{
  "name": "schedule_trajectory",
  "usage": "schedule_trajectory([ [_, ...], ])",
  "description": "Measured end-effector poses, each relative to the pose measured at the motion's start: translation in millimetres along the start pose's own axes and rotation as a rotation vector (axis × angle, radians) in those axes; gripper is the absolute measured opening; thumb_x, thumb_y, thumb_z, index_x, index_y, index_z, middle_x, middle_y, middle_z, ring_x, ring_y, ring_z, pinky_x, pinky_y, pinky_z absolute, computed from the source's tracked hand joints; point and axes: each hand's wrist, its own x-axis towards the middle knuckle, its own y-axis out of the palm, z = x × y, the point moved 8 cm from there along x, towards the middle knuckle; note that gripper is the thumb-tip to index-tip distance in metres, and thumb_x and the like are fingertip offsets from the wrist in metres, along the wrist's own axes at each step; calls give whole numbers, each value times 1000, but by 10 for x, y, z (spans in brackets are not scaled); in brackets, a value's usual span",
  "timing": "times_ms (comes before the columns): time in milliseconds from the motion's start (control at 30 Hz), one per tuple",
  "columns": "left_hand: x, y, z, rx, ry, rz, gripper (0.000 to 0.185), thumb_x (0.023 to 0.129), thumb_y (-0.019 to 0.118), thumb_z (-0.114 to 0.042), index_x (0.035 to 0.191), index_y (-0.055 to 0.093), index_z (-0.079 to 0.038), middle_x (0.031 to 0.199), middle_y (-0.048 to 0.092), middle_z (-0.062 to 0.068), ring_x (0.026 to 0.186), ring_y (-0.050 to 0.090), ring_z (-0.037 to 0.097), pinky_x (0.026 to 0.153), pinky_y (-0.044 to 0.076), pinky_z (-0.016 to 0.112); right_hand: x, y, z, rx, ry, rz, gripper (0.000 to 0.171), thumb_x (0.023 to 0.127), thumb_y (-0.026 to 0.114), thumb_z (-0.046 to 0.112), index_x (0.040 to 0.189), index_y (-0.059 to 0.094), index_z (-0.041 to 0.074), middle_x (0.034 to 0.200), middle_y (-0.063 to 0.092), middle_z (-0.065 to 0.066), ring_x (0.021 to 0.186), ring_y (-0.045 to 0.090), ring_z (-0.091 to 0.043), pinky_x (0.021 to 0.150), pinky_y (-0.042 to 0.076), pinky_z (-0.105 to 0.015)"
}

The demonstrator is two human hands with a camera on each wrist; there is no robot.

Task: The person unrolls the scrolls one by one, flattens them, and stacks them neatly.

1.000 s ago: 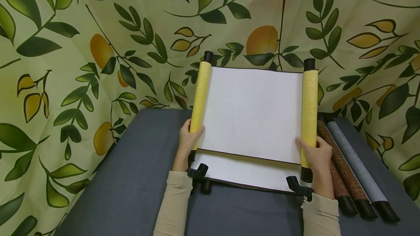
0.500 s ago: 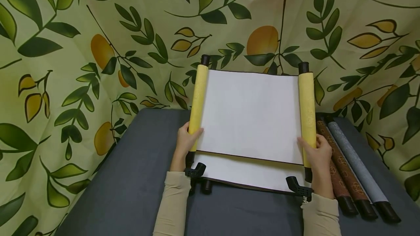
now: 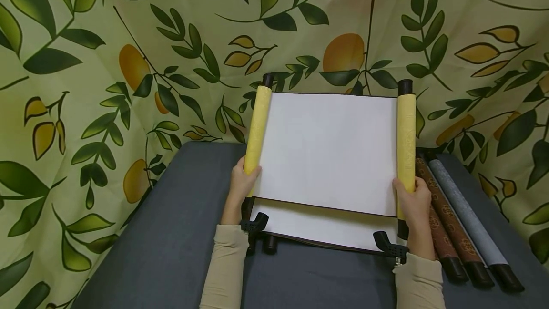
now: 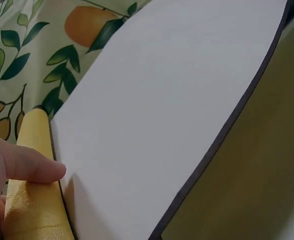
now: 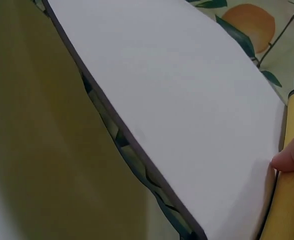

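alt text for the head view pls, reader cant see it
A person holds an open scroll upright over a grey table, the left hand gripping its left yellow roller and the right hand its right yellow roller, the blank white sheet facing the camera. Three rolled scrolls lie at right; a leaf-and-fruit cloth hangs behind.

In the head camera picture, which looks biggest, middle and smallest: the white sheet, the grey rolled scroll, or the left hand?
1. White sheet, by far the largest.
2. Grey rolled scroll, long and thin.
3. Left hand, smallest.

The sheet is held up nearer the camera, which adds to its look.
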Motion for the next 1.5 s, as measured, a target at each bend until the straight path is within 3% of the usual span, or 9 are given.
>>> schedule_trajectory([
  [233, -3, -11, 12, 28, -33, -32, 46, 85, 61, -15, 126, 54, 5, 92, 62, 20, 68, 51, 17, 58, 41, 23, -2, -54, -38, 19, 28, -26, 58, 90, 59, 34, 132, 44, -2, 98, 48, -9, 70, 44, -9, 54, 39, -22],
  [333, 6, -19, 24, 42, -26, -43, 43, 84, 70, -21, 118, 58, 3, 83, 58, 14, 63, 48, 15, 56, 40, 24, 3, -55, -56, 28, 54, -4, 70, 87, 65, 42, 137, 39, -1, 101, 46, -6, 78, 43, -12, 57, 39, -22],
  [467, 14, -13, 51, 60, -35, -36, 55, 76, 81, -30, 116, 58, 1, 78, 52, 7, 62, 45, 16, 56, 40, 25, 3, -63, -78, 27, 67, -3, 77, 83, 70, 47, 136, 39, 1, 100, 44, -3, 81, 42, -14, 60, 38, -22],
  [733, 8, -51, 61, 62, -37, -58, 72, 74, 83, -26, 132, 51, 1, 100, 61, 19, 76, 53, 21, 64, 42, 26, 0, -74, -81, 43, 61, -8, 75, 81, 73, 44, 134, 41, 2, 98, 44, 0, 78, 42, -10, 58, 39, -21],
  [967, 18, -93, 90, 27, -64, -59, 71, 79, 79, -24, 136, 43, 0, 113, 61, 24, 87, 60, 28, 66, 45, 25, -6, -76, -74, 33, 55, -4, 66, 86, 68, 37, 134, 41, 2, 95, 47, -3, 64, 45, -2, 53, 42, -21],
  [1100, 27, -118, 109, 22, -73, -61, 66, 81, 77, -24, 133, 43, -1, 110, 63, 25, 83, 62, 27, 63, 45, 25, 9, -86, -73, 47, 39, -9, 57, 87, 66, 34, 129, 44, 1, 85, 48, 2, 58, 45, 0, 51, 42, -22],
  [1300, 44, -150, 122, 14, -53, -75, 50, 83, 73, -20, 125, 50, -4, 98, 66, 24, 71, 60, 19, 59, 44, 24, 13, -116, -92, 44, 51, -33, 51, 88, 65, 35, 126, 49, 5, 86, 45, 7, 68, 43, -5, 56, 39, -23],
  [1500, 43, -183, 110, -7, -32, -83, 46, 83, 73, -17, 124, 56, -4, 104, 64, 21, 80, 57, 21, 65, 43, 24, 7, -160, -133, 44, 95, -28, 60, 87, 65, 39, 135, 52, 5, 92, 46, 5, 80, 41, -13, 61, 37, -24],
])
